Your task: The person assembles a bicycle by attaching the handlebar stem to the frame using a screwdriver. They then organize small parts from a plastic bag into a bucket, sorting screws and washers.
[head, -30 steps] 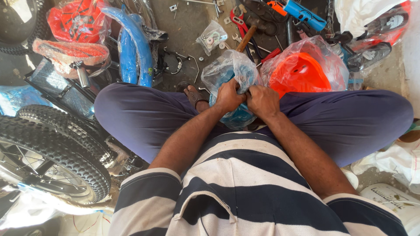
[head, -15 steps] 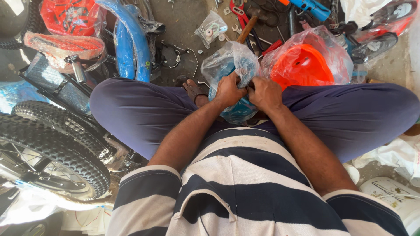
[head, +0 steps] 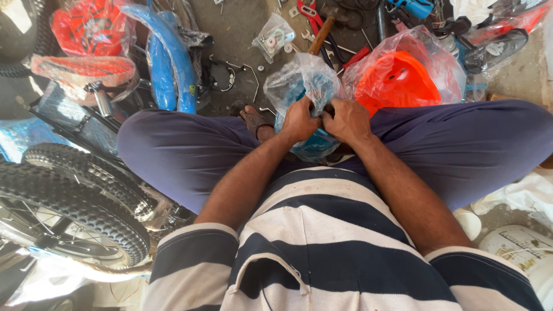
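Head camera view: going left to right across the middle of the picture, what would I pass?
Knobbly bike tyre → blue mudguard → left hand on a clear plastic bag holding a blue part → right hand on the same bag → orange part in clear plastic.

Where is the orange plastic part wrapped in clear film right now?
In the head view, the orange plastic part in clear film lies on the floor at upper right, just beyond the right hand, beside the clear bag both hands grip.
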